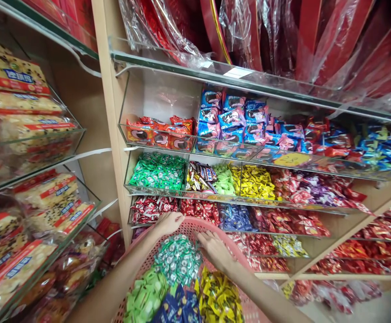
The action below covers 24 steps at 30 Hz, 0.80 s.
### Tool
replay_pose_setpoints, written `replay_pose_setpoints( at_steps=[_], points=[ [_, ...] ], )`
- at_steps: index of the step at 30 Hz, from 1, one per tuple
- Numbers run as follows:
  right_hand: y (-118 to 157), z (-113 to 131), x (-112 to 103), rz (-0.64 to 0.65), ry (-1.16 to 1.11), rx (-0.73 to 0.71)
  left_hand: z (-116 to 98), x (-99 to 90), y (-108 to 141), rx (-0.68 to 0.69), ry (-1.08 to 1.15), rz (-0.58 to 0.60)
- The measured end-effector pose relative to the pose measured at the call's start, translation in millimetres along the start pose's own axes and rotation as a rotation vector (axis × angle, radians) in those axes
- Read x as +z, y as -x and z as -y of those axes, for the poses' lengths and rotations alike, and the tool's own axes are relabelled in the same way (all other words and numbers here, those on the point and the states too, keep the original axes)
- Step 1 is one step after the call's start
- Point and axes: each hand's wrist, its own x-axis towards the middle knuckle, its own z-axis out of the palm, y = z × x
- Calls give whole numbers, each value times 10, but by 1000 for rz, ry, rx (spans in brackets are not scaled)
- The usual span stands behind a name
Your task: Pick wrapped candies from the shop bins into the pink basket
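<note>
A pink perforated basket [239,244] is at the bottom centre, holding green-and-silver wrapped candies [177,258], light green packets [146,294], dark blue packets [178,307] and yellow packets [220,298] in separate heaps. My left hand [171,223] lies on the basket's far rim, its fingers bent over the edge. Inside the basket, my right hand [212,246] hovers by the right side of the green-and-silver heap, fingers spread and nothing visible in them. Its fingertips are near the basket's inner wall.
Beyond the basket, clear-fronted shelves [158,193] hold green candies [158,170], yellow candies [256,181] and blue-and-pink packets [232,117]. Shelves of packaged pastries [60,193] stand close on the left. Red items in clear plastic [283,36] fill the upper shelf.
</note>
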Motion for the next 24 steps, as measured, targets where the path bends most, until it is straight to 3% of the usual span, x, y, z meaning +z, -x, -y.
replay_pose_setpoints(
  at_steps=[8,14,24],
  points=[
    [-127,37,346,56,130,-79,45,0,62,-11,-7,-20],
    [-182,135,273,158,153,-3,60,2,90,-29,-3,-3],
    [-273,262,242,193,192,10,49,43,74,-15,-27,-16]
  ],
)
